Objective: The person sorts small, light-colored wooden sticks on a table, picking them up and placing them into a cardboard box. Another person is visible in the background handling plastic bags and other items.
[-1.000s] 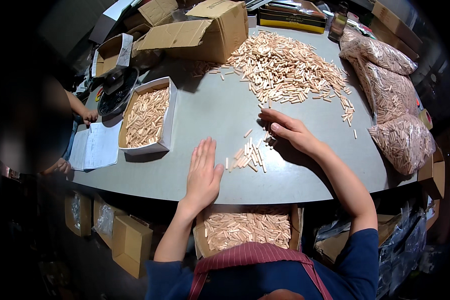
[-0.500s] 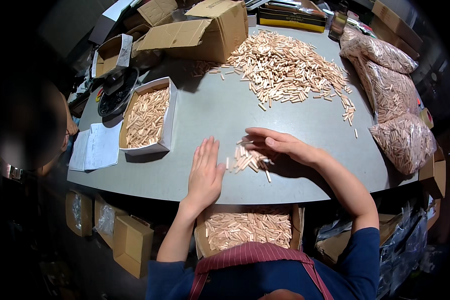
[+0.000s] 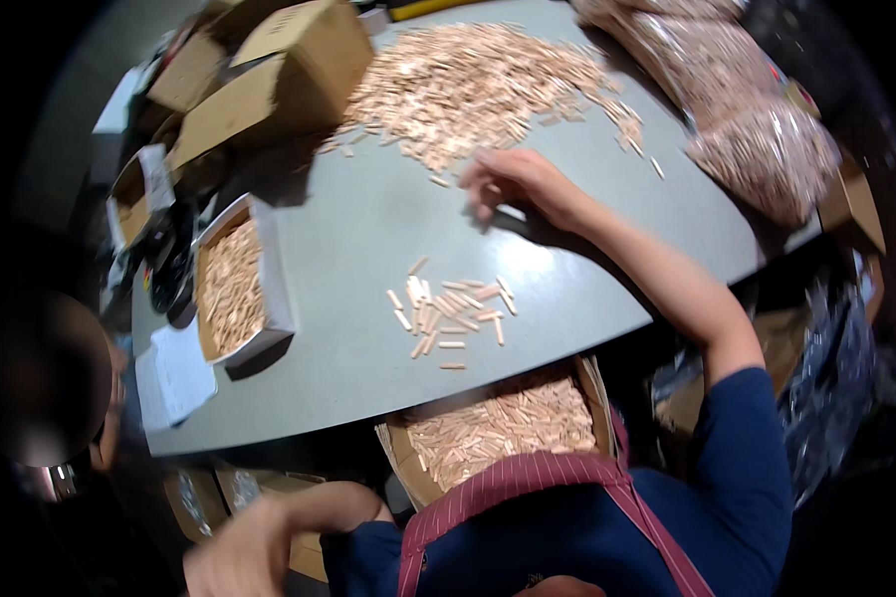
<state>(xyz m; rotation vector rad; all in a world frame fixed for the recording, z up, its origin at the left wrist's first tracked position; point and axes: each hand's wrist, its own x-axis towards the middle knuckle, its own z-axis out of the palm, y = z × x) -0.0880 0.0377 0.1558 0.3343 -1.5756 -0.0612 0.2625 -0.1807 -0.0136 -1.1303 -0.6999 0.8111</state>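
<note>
Short wooden dowels lie loose in a small scatter on the grey table, spread roughly flat. Beyond them rises a large heap of dowels. My right hand hovers at the heap's near edge, its fingers bent and somewhat apart, with nothing visible in them. Low at the left, off the table, my left hand is smeared by motion and its fingers run into the frame's lower edge. A cardboard box full of dowels sits against my apron, below the table's front edge.
At the table's left stands a white-sided box of dowels, beside paper sheets. An open carton is at the back left. Bulging clear bags of dowels line the right edge. Part of another person shows far left.
My left hand has left the table and swung down to the lower left. My right hand has moved from the small dowel group toward the heap. The view has shifted and tilted.
</note>
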